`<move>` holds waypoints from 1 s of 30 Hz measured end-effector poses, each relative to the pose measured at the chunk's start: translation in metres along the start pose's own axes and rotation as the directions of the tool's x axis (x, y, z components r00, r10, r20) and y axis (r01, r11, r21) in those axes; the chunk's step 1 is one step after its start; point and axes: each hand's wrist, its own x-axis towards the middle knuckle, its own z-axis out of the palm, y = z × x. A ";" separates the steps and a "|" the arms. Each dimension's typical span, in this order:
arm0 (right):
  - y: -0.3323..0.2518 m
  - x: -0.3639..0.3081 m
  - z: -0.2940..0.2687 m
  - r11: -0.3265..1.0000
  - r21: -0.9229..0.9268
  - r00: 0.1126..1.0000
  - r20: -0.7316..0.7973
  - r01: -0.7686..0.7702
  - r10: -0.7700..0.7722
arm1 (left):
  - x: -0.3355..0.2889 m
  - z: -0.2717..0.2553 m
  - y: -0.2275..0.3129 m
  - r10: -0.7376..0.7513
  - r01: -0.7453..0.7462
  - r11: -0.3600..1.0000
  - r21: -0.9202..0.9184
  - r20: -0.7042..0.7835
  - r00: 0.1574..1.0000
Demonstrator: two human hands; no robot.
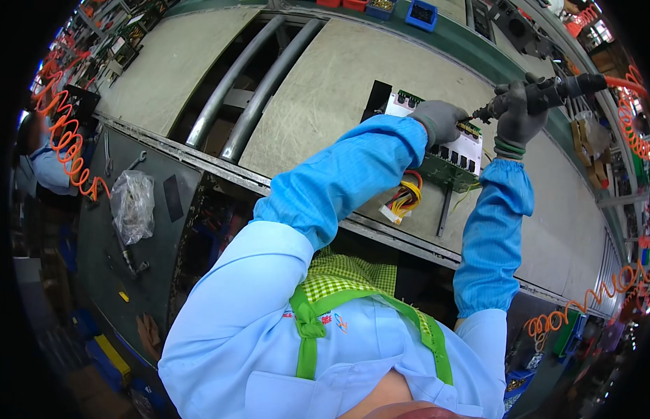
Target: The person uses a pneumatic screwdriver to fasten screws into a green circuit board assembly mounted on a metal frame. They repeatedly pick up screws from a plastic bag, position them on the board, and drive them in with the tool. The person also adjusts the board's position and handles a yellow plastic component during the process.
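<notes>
Green apron straps (307, 328) nearest. Left hand (440, 120) pressed flat, steadying circuit board (450, 153) at tabletop (325, 91) near edge; right hand (517, 115) grip closed around power screwdriver (548, 92). Far tabletop open.

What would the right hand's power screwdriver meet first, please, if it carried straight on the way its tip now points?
Most likely the circuit board: the power screwdriver in the right hand points down-left at its top edge, right beside the gloved left hand. Depth is hard to judge, so the tip may already touch.
</notes>
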 end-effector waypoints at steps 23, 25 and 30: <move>0.004 0.014 0.001 0.998 -0.024 0.999 0.003 -0.053 0.053 | 0.003 0.010 -0.001 -0.074 0.078 0.996 0.034 -0.112 0.991; 0.005 0.013 -0.004 0.999 -0.027 0.999 0.017 0.030 -0.030 | 0.002 0.013 0.003 -0.097 0.103 0.994 0.028 -0.159 0.983; -0.011 0.016 -0.021 0.995 -0.042 0.995 0.001 0.096 -0.096 | 0.002 0.017 0.003 -0.116 0.122 0.992 0.016 -0.201 0.973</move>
